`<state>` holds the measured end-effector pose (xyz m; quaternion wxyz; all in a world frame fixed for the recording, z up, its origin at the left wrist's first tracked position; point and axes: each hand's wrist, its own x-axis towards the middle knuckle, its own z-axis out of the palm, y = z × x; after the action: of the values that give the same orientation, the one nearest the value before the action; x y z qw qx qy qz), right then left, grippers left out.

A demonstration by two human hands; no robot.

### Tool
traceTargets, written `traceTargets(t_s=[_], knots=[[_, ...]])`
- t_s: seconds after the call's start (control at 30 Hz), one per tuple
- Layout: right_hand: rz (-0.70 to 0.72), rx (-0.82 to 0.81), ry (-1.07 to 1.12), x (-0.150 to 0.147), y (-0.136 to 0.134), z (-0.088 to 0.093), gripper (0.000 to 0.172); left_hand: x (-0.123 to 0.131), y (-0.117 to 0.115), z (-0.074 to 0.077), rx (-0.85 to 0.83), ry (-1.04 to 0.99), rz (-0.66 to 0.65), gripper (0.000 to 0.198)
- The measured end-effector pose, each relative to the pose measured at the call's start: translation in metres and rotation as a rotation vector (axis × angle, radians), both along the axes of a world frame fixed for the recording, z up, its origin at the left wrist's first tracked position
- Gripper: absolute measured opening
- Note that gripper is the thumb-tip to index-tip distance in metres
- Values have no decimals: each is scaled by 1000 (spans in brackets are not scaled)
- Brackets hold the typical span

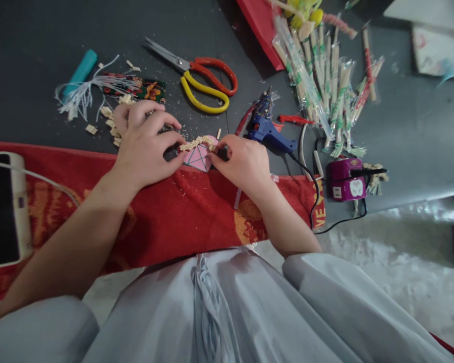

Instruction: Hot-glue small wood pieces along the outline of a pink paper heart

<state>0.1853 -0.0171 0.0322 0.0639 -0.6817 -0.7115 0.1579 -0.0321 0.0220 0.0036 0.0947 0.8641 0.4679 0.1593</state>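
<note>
A small pink piece [199,160] crossed by dark lines lies between my two hands at the table's near edge. Along its upper edge runs a bumpy strip of pale bits [195,143]. My left hand [146,143] pinches its left end between thumb and forefinger, with the other fingers arched over the table. From the other side, my right hand [244,160] grips the right end with its fingertips, which partly cover it. Pale chips [109,118] are scattered beside and behind my left hand.
Scissors [204,83] and a blue glue gun [268,126] lie beyond my hands. Wrapped sticks [325,75] are heaped at the back right, above a purple power adapter [346,180] with black cords. A tablet-like device [3,212] rests on the red cloth [162,212].
</note>
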Motion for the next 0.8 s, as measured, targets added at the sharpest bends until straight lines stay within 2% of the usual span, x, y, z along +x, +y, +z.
traceTargets(t_s=[0.17, 0.33, 0.47, 0.63, 0.8], knots=[[19, -11, -16, -1, 1, -3, 20, 0, 0, -1, 11, 1, -9, 26], [19, -17, -29, -3, 0, -4, 22, -3, 4, -14, 124, -75, -50, 25], [23, -25, -40, -4, 0, -3, 23, -4, 5, -20, 99, -104, -62, 24], [22, -33, -55, -4, 0, -1, 25, -3, 4, -16, 125, -100, -50, 27], [24, -35, -56, -4, 0, -1, 23, -2, 1, -6, 30, -41, -24, 24]])
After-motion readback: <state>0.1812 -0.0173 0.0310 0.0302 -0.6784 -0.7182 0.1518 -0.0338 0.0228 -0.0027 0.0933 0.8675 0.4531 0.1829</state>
